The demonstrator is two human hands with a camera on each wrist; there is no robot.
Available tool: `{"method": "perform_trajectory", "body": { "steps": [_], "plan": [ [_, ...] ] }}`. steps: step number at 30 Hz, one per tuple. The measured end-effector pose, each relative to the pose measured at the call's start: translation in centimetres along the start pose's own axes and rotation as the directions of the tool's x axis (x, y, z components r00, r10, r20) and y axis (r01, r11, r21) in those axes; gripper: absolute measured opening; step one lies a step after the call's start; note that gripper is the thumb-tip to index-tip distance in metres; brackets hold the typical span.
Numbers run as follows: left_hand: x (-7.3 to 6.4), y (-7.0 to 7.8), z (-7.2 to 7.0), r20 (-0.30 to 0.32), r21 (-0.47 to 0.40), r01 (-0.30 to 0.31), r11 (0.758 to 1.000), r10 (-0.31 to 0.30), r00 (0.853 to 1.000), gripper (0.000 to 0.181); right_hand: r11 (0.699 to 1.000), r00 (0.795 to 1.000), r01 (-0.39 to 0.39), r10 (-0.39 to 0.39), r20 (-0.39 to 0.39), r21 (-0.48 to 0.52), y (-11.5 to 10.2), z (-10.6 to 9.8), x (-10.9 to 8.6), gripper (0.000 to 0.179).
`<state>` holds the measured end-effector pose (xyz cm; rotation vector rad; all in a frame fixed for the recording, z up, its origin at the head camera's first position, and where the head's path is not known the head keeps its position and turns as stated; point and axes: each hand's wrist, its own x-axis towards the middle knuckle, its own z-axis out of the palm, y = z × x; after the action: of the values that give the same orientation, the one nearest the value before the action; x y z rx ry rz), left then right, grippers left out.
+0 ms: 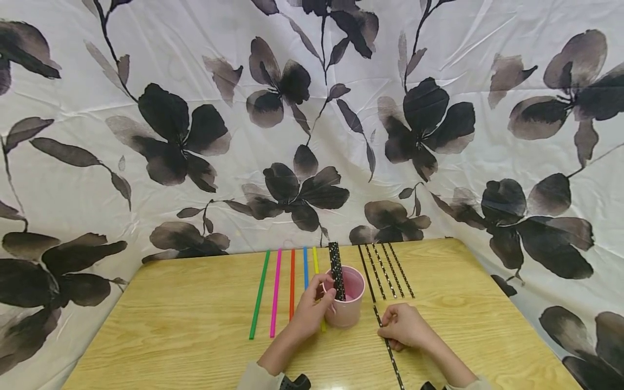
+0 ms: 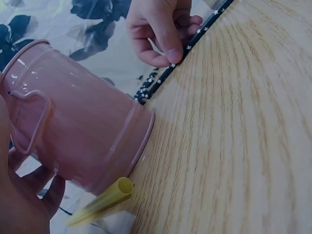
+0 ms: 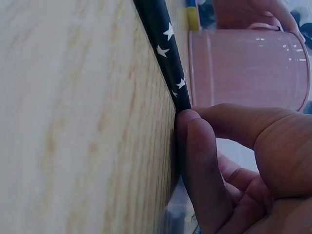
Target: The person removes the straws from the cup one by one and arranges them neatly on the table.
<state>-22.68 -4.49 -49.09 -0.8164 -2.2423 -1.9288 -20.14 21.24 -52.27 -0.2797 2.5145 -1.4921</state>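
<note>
A pink metal pail (image 1: pixel 343 314) with a small side handle stands on the table, and my left hand (image 1: pixel 312 311) holds it on the handle side near the rim. Upright inside it leans a black piece flecked with white (image 1: pixel 336 271); whether it is one piece or several straws together I cannot tell. To the right, thumb and forefinger of my right hand (image 1: pixel 407 327) pinch a black straw with white stars (image 3: pixel 170 53), which lies along the wood. The same straw (image 2: pixel 204 29) and right hand (image 2: pixel 158 31) appear beyond the pail in the left wrist view.
Left of the pail lie green (image 1: pixel 260 295), pink (image 1: pixel 275 292), red (image 1: pixel 292 281), blue (image 1: pixel 305 265) and yellow (image 2: pixel 105 202) straws. Several black patterned straws (image 1: pixel 385 271) lie behind my right hand. A floral cloth (image 1: pixel 292 135) hangs along the table's (image 1: pixel 195 303) back edge.
</note>
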Motion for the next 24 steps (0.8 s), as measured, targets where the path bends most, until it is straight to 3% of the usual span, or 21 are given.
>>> {"method": "perform_trajectory", "body": {
  "steps": [19,24],
  "plan": [
    [-0.09,-0.09,0.07,-0.002,-0.017,0.023,1.0,-0.023,1.0,0.019,1.0,1.0,-0.006,0.006,-0.003,0.002,0.22,-0.23,-0.16,0.019],
    [-0.08,-0.06,0.04,-0.007,-0.013,0.006,1.0,-0.006,1.0,0.019,1.0,1.0,0.015,-0.015,0.004,0.015,0.22,-0.33,-0.07,0.019]
  ]
}}
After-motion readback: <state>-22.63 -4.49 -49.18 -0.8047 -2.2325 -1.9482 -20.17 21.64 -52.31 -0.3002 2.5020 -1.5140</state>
